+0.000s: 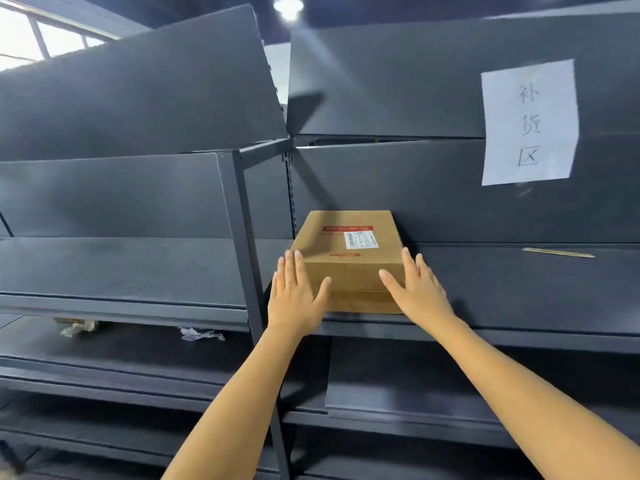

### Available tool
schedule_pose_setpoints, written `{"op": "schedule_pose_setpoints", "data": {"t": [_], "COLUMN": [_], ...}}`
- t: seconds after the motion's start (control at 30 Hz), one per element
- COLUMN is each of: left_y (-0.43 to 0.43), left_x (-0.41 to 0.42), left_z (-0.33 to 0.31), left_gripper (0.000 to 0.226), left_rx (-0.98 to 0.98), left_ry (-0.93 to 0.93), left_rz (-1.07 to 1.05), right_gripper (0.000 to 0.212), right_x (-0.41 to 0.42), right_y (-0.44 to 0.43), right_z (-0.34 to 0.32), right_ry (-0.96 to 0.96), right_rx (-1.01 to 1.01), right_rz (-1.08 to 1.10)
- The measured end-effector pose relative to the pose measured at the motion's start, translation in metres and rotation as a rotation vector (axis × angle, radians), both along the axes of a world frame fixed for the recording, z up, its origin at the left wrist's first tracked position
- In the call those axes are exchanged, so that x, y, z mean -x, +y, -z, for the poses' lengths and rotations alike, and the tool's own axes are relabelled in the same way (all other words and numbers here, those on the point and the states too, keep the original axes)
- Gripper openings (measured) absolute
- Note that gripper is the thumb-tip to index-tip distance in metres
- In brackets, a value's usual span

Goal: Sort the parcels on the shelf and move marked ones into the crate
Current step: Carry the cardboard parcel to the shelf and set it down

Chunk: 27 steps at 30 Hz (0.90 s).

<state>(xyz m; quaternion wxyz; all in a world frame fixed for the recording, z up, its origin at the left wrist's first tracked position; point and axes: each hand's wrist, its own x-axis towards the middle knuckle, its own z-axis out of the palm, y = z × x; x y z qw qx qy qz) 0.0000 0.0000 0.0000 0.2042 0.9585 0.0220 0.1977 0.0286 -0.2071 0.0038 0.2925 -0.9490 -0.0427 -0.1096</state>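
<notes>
The cardboard parcel (349, 268) is plain kraft brown, with a red strip (347, 229) across its top, a white label (361, 240) barred in black and a small orange-red logo (346, 254). The shelf (519, 289) is dark matt grey. The paper sign (529, 123) is white with grey handwritten characters. On a lower level, the crumpled paper (201, 334) is white.

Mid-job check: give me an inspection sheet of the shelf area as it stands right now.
Surface: dark metal shelf, with the parcel resting on it.
Job's things: one brown cardboard parcel, white barcode label and red strip on top; crate not in view.
Clutter: crumpled paper on the lower shelf at left; thin pale strip right of the parcel.
Hands: left hand and right hand open, fingers straight, one at each near corner of the parcel.
Cables: nothing seen.
Surroundings: white paper sign with handwritten characters, upper right; ceiling lamp; window upper left.
</notes>
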Motion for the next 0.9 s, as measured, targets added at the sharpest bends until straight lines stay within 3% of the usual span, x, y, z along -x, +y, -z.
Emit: {"op": "schedule_pose_setpoints", "data": {"t": [0.17, 0.3, 0.4, 0.57, 0.77, 0.9], "left_y": [-0.004, 0.008, 0.023, 0.036, 0.043, 0.038], "left_x": [-0.037, -0.067, -0.085, -0.109, -0.116, -0.115], "left_z": [0.001, 0.0, 0.003, 0.012, 0.019, 0.02], "left_gripper": [0.086, 0.086, 0.081, 0.08, 0.082, 0.074], "left_rx": [0.599, 0.906, 1.203, 1.318, 1.324, 1.3], "left_ry": [0.109, 0.125, 0.224, 0.322, 0.328, 0.333], "left_rz": [-0.047, -0.215, -0.207, -0.205, -0.181, -0.15], "right_gripper": [0.078, 0.079, 0.089, 0.079, 0.096, 0.091], "right_x": [-0.033, -0.056, -0.071, -0.093, -0.092, -0.085], "right_y": [0.006, 0.007, 0.007, 0.005, 0.008, 0.004], "right_z": [0.004, 0.017, 0.023, 0.03, 0.03, 0.031], "right_ry": [0.18, 0.348, 0.418, 0.43, 0.487, 0.454], "right_rx": [-0.64, -0.824, -0.951, -0.996, -1.007, -1.092], "right_rz": [0.047, 0.115, 0.185, 0.208, 0.141, 0.152]}}
